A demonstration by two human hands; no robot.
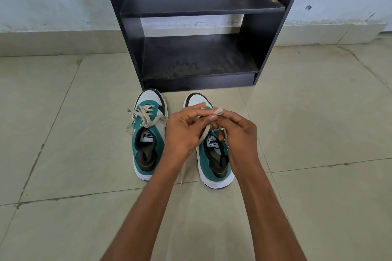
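Our left hand (pixel 184 131) and right hand (pixel 239 133) both pinch the lace (pixel 218 111) just above the shoe (pixel 204 161), loop pointing away, 1 loose end trailing back under the left hand.

A teal-and-white shoe (pixel 206 164) stands upright on the floor (pixel 318 133), toe pointing away. Its beige lace (pixel 218 111) is lifted into a loop above the tongue.

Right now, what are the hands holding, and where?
The left hand and right hand pinch the beige flat shoelace of the right green-and-white sneaker at its folded loop.
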